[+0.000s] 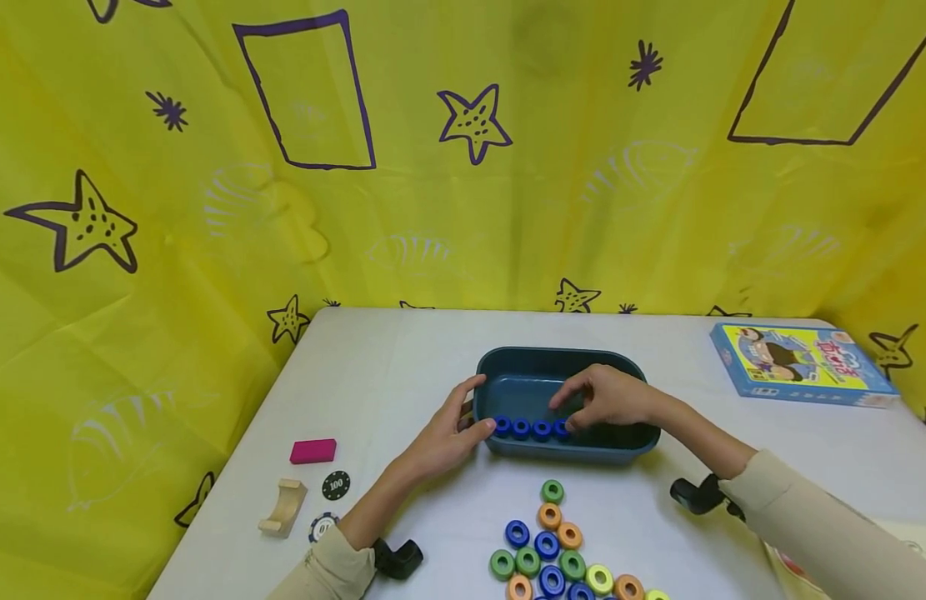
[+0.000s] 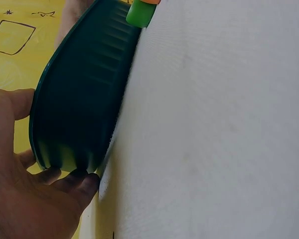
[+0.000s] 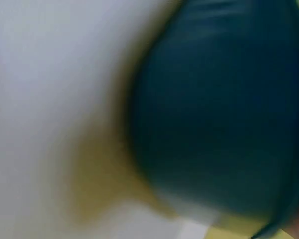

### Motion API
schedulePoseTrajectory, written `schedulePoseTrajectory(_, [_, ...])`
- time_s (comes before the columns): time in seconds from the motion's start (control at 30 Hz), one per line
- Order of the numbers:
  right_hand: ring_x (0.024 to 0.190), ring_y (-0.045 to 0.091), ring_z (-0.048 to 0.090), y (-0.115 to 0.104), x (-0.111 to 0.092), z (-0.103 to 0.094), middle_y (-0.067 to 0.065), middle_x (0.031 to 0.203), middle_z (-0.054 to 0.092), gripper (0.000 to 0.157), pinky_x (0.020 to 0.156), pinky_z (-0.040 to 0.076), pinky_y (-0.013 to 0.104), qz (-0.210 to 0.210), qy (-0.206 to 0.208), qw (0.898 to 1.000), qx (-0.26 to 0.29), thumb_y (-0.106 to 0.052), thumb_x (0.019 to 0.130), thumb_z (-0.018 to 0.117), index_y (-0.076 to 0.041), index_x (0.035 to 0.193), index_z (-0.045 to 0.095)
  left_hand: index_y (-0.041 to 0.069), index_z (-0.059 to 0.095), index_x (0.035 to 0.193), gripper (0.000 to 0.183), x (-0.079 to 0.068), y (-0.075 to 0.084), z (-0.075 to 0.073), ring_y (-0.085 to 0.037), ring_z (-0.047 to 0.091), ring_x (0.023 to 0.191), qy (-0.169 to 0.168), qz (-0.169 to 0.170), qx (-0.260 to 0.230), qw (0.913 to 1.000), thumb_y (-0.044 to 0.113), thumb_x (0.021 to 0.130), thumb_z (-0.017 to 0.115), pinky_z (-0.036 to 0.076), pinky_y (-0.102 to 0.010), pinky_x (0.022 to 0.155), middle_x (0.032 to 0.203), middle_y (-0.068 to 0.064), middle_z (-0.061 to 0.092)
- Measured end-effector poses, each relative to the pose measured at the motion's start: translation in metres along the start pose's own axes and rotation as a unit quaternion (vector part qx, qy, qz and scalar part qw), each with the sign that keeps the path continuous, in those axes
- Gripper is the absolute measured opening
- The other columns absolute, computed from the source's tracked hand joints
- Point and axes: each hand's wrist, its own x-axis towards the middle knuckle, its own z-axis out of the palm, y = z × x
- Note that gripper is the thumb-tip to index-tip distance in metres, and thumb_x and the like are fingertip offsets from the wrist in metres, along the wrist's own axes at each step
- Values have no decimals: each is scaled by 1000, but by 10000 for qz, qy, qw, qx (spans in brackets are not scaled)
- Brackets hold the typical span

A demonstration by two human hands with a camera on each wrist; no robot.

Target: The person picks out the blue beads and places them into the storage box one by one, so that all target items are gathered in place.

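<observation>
A dark teal oblong basin (image 1: 568, 451) stands on the white table, with several blue rings (image 1: 541, 429) lined up inside along its front wall. My left hand (image 1: 443, 433) grips the basin's left end, thumb at the front corner and fingers round the end wall. In the left wrist view, those fingers (image 2: 89, 186) reach low on the basin's outer side. Over the inside of the basin is my right hand (image 1: 608, 396), its thumb right at the rightmost blue ring and its index finger apart from the thumb. The right wrist view is blurred and mostly filled by the basin's outside.
Several loose rings in green, orange, blue and yellow, among them a green ring (image 1: 553, 491), lie in front of the basin. To the left are a magenta block (image 1: 312, 452), a wooden cradle-shaped piece (image 1: 284, 508) and two chips (image 1: 336, 485). A blue-yellow box (image 1: 803, 364) lies back right.
</observation>
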Motion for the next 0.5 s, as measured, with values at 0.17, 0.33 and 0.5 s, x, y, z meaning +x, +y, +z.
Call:
schedulePoseTrajectory(0.17, [49, 5, 45, -30, -15, 5, 1, 70, 61, 24, 43, 37, 22, -589, 256, 9972, 391, -26, 79, 75, -19, 102, 70, 30, 19, 147, 67, 0, 0, 0, -29, 32, 132, -34, 31, -28, 10000, 39, 92, 56, 35, -43, 100, 151, -6, 19])
schedulePoseTrajectory(0.33, [50, 4, 46, -59, -26, 33, -5, 67, 58, 22, 43, 38, 21, -1190, -161, 9901, 726, -24, 81, 73, -26, 102, 70, 31, 20, 146, 66, 0, 0, 0, -28, 32, 131, 6, 20, -13, 10000, 39, 92, 56, 35, -44, 100, 150, -5, 20])
schedulePoseTrajectory(0.5, [50, 1, 47, -64, -25, 68, -6, 67, 59, 25, 44, 40, 19, -1147, -668, 9852, 1083, -21, 80, 74, -22, 105, 70, 29, 20, 147, 67, 1, -1, 0, -28, 32, 132, 6, 47, 13, 10000, 39, 92, 57, 35, -45, 100, 151, -4, 19])
